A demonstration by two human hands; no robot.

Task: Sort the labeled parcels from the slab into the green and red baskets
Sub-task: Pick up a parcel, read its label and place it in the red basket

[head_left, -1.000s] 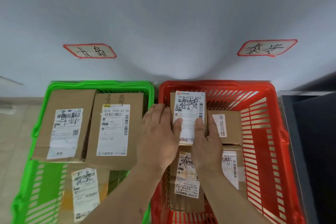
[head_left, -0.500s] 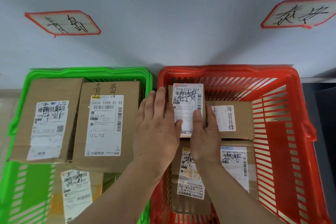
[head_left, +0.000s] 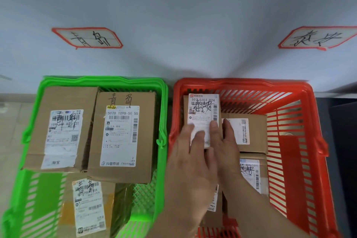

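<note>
A small cardboard parcel (head_left: 203,109) with a white label lies at the back left of the red basket (head_left: 241,83), on top of other parcels. My left hand (head_left: 190,157) lies over its near end with the fingers flat on the label. My right hand (head_left: 227,146) has one finger on the label and the others against the parcel's right side. The green basket (head_left: 104,80) stands to the left and holds three labeled boxes, two large ones (head_left: 63,131) (head_left: 123,135) at the back and one (head_left: 88,206) in front.
The red basket also holds a box (head_left: 253,133) at the right and another (head_left: 251,174) in front of it. Two handwritten signs (head_left: 87,37) (head_left: 316,37) hang on the wall above the baskets. A dark surface (head_left: 343,141) borders the red basket's right side.
My left hand has slid right from the parcel's left side onto its label. The parcel sits a little deeper toward the basket's back. The view has tilted up slightly.
</note>
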